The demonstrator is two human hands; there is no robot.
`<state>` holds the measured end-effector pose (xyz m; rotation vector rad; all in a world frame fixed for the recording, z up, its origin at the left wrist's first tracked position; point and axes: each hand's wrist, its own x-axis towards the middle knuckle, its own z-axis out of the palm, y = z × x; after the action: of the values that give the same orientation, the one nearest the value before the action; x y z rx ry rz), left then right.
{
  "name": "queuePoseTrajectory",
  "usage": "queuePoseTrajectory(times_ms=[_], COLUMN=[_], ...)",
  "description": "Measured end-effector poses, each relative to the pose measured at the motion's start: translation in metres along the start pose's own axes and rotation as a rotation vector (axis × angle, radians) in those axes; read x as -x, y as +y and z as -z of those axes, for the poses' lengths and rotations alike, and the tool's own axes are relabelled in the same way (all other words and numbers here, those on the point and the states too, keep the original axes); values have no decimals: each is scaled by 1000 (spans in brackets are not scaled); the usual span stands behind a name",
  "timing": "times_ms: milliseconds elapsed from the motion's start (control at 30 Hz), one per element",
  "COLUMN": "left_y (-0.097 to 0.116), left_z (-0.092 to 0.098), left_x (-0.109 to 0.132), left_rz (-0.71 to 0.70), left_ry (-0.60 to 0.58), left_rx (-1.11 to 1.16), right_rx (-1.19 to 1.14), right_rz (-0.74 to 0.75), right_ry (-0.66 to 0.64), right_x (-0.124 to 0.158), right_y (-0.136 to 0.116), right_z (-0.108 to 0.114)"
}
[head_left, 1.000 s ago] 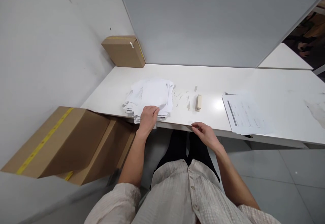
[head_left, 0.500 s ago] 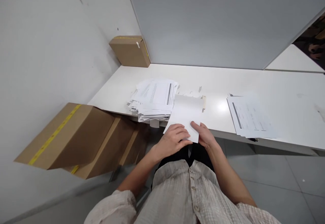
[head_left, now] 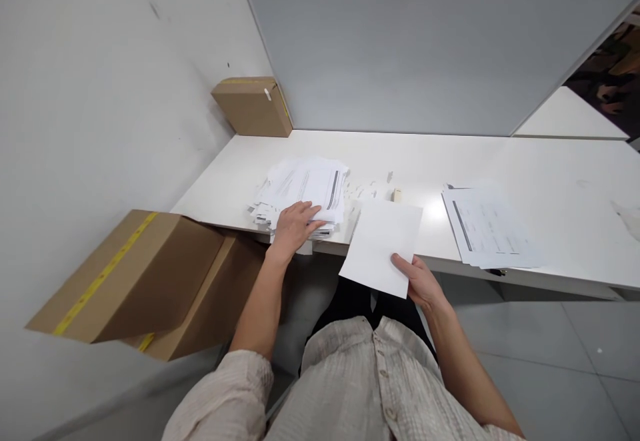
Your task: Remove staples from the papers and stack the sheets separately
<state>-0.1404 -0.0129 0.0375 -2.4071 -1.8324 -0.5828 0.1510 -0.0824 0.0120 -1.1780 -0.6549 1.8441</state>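
Note:
My right hand (head_left: 419, 282) pinches the near corner of a blank white sheet (head_left: 383, 244), holding it over the front edge of the white table (head_left: 500, 161). My left hand (head_left: 294, 224) lies with fingers spread on a messy pile of printed papers (head_left: 305, 188) at the table's left front. A small beige stapler (head_left: 396, 194) peeks out just behind the held sheet, among bits of torn paper.
A neat stack of printed sheets (head_left: 483, 228) lies to the right. A cardboard box (head_left: 253, 104) stands in the back left corner against the grey partition. Larger cardboard boxes (head_left: 135, 274) with yellow tape sit left, below the table edge.
My left hand let go of the sheet and went back to the paper pile. My right hand now holds the sheet alone, shifted slightly right.

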Motion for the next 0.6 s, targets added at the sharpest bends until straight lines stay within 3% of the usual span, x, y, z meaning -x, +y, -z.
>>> queuePoseTrajectory(times_ms=[233, 433, 600], left_y=[6, 9, 7], left_z=[22, 22, 28], left_x=[-6, -13, -13], left_rz=[24, 394, 458], left_ry=[-42, 5, -12], left_rx=[171, 372, 485], right_rx=[-9, 5, -13], right_rz=[-2, -7, -17], right_ry=[-21, -39, -37], right_x=[-1, -4, -6], right_y=[0, 4, 5], right_z=[-2, -2, -1])
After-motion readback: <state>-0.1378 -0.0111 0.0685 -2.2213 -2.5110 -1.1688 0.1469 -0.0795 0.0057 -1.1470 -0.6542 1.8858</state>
